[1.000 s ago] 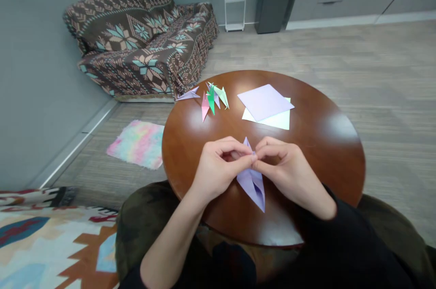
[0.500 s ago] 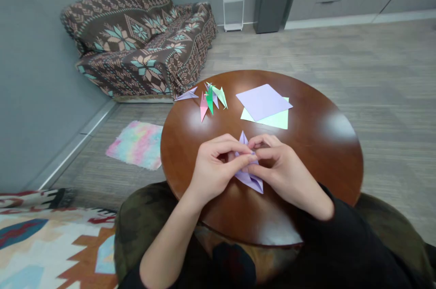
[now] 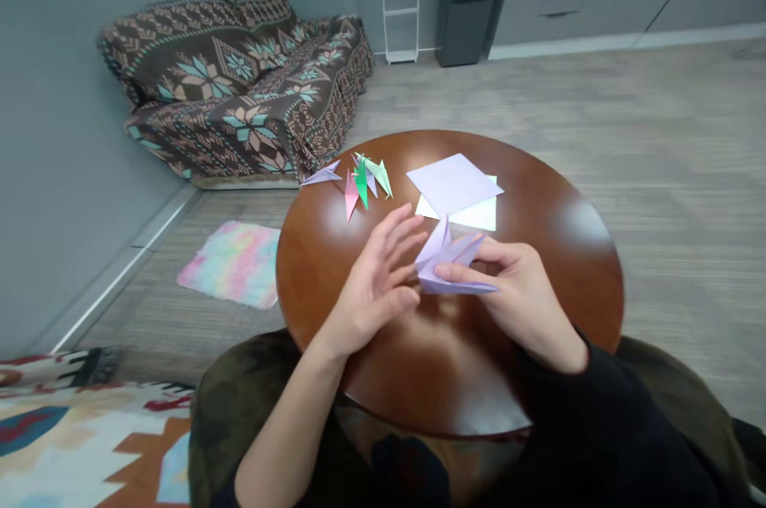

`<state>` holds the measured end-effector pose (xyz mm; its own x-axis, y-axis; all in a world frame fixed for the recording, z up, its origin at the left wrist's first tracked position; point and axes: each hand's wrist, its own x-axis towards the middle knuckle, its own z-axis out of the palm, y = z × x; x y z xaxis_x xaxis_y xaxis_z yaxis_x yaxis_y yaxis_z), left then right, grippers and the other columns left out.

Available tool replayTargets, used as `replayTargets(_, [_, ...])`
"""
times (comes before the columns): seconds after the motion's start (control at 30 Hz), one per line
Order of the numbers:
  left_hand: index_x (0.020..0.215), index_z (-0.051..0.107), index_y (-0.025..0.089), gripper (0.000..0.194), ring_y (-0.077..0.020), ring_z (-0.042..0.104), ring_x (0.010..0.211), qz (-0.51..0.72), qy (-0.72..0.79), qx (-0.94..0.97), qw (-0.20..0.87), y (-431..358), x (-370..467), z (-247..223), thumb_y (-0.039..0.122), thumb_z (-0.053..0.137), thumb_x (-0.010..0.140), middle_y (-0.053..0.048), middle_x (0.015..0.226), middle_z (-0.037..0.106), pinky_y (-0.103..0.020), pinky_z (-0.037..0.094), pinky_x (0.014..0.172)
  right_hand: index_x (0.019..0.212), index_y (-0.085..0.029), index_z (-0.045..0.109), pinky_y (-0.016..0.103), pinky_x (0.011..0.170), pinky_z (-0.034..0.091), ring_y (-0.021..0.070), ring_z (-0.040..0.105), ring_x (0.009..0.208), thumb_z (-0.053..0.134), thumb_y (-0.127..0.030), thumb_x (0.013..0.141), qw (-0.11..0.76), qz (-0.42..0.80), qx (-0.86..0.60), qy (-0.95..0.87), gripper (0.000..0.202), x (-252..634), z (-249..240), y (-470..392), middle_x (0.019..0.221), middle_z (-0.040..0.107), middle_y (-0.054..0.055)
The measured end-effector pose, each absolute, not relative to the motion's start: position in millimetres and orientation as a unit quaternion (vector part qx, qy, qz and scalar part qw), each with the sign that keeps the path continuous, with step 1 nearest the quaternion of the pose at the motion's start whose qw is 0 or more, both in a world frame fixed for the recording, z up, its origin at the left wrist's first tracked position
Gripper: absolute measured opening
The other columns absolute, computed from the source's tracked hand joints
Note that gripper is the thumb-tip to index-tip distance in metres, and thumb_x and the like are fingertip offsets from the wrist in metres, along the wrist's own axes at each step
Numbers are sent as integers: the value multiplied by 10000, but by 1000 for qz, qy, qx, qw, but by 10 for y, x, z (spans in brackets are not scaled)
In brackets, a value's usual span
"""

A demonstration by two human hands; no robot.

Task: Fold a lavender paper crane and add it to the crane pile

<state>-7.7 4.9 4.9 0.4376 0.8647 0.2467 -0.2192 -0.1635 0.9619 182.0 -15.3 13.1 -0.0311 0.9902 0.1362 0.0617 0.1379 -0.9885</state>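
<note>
A folded purple origami paper (image 3: 440, 267) with pointed flaps is pinched between the thumb and fingers of my right hand (image 3: 518, 285), raised above the near half of the table. Just to its left is my left hand (image 3: 377, 285), its fingers spread and holding nothing. The fingertips come close to the paper's left edge; whether they touch it I cannot tell. Beyond the hands lie flat square sheets, a purple sheet (image 3: 455, 183) on top of a pale green sheet (image 3: 479, 214).
The round brown wooden table (image 3: 568, 277) stands before my knees. At its far left lie several folded paper cranes, among them a pink crane (image 3: 351, 197) and a green crane (image 3: 361, 183). A covered sofa (image 3: 239, 101) and a fluffy pastel mat (image 3: 233, 262) are to the left.
My left hand has let go of the purple origami paper and opened out to the left. The right hand has lifted and turned the paper, whose flaps now point up and right.
</note>
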Motion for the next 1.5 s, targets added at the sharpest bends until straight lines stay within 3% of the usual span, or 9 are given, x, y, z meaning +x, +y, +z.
replayTargets(0.07, [1513,408,378,896,-290,619,1264,399,283,599,634,40,-52,30,316,855,739,-112,1516,520,-360,576,961,800,-206,808,362,799,498,221,659,820,832,-305,764,520,478,-470,-529,109,1837,125,-139,839,752,35])
replayTargets(0.13, [1484,458,336,795,-250,690,1142,383,308,586,645,18,-8,14,230,815,782,-106,1434,598,-337,592,933,799,-193,805,345,744,501,205,645,759,830,-309,758,506,498,-463,-531,126,1828,114,-137,803,742,29])
replayTargets(0.33, [1507,449,218,770,-200,748,878,376,366,497,691,13,84,-21,224,776,810,-84,1087,759,-340,655,798,880,-167,778,316,709,508,187,649,716,733,-227,825,496,457,-489,-553,93,1772,86,-151,747,720,21])
replayTargets(0.57, [1317,641,163,566,-198,741,879,395,386,476,684,64,50,-43,301,803,792,-76,1057,755,-285,650,735,1010,-167,715,328,724,532,201,672,812,680,-362,895,544,389,-503,-547,229,1779,58,-122,960,747,90])
replayTargets(0.63, [1202,702,147,474,-191,732,856,401,392,480,675,53,40,-39,323,817,776,-62,971,752,-275,648,718,1217,-200,641,343,794,532,238,655,1002,820,-342,764,553,370,-518,-537,507,1772,44,-122,1197,703,110])
replayTargets(0.7, [1076,740,135,390,-186,722,836,390,396,488,674,35,36,-29,337,834,754,-48,902,739,-270,646,707,1306,-226,578,349,824,528,245,644,1052,888,-297,671,551,397,-510,-528,710,1767,34,-121,1251,681,100])
replayTargets(0.87, [952,755,126,305,-165,696,763,377,395,502,672,23,39,-21,387,789,798,-45,832,722,-271,647,671,865,-178,699,299,661,502,169,642,694,808,-320,784,545,484,-468,-500,197,1787,31,-118,786,720,33])
replayTargets(1.27, [801,747,156,161,-128,648,583,459,432,588,507,4,2,6,298,714,870,-15,670,707,-206,547,557,764,-170,721,256,584,419,131,559,632,804,-343,793,489,458,-490,-557,194,1818,54,-141,708,677,1])
replayTargets(1.5, [812,774,183,60,-123,648,699,505,434,630,400,35,-37,-21,237,758,835,-20,796,735,-213,497,622,799,-185,731,284,707,465,162,629,752,736,-238,856,472,363,-487,-639,77,1818,53,-155,807,712,14])
